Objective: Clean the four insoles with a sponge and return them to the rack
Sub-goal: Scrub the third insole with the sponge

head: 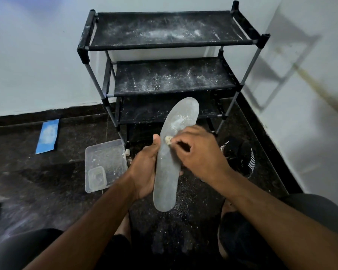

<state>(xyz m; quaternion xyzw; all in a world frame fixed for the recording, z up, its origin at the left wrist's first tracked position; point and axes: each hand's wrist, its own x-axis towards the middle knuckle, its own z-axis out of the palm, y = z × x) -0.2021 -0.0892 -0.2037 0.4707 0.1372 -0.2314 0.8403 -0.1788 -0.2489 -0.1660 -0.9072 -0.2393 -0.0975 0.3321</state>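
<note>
Gripping the insole [170, 152] before the rack [170, 43], left hand [144, 168] steadied; right hand [199, 151] pinched sponge [168, 139]; we feared crumbs resoiling it.

Open dusty shelves across all tiers of the rack [170, 43], reachable from the front. Left of the rack's foot, a clear tray [113, 152] blocking the floor; right of it, dark shoes [240, 156]. Bare floor [66, 172] farther left of the rack.
</note>
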